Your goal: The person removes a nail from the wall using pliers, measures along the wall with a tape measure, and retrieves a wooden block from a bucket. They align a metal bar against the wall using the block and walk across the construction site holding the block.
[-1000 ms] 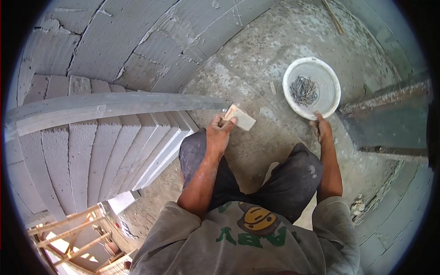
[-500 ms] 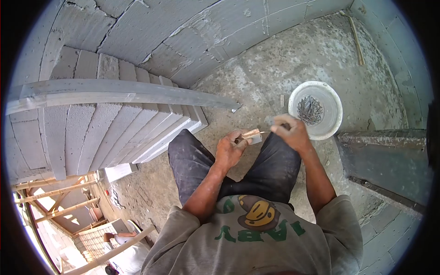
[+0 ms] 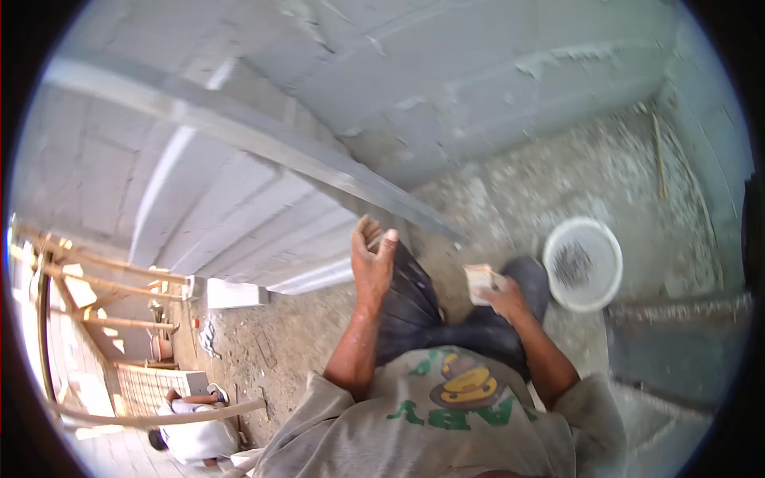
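My left hand [image 3: 371, 267] is raised in front of the stacked blocks, fingers loosely curled and thumb apart, with nothing visible in it. Over my right thigh, my right hand [image 3: 504, 299] grips a small pale boxy piece [image 3: 479, 280] with a reddish-brown top edge; blur hides exactly what it is. To the right of that hand stands a white bucket [image 3: 612, 269] with a heap of thin grey nails [image 3: 572, 264] in it. The left hand is nearest to a long grey bar [image 3: 319, 155] that slants down across the stack.
Large pale blocks [image 3: 231, 215] are stacked at the left against a block wall [image 3: 478, 95]. A dark panel-like object [image 3: 677, 342] stands at the right. A thin stick [image 3: 660, 155] leans in the far corner. At lower left, another person [image 3: 195, 426] is near wooden poles [image 3: 119, 267].
The small boxy piece has passed from my left hand to my right. My left hand has risen and moved left, empty. The view has turned, shifting the bucket lower.
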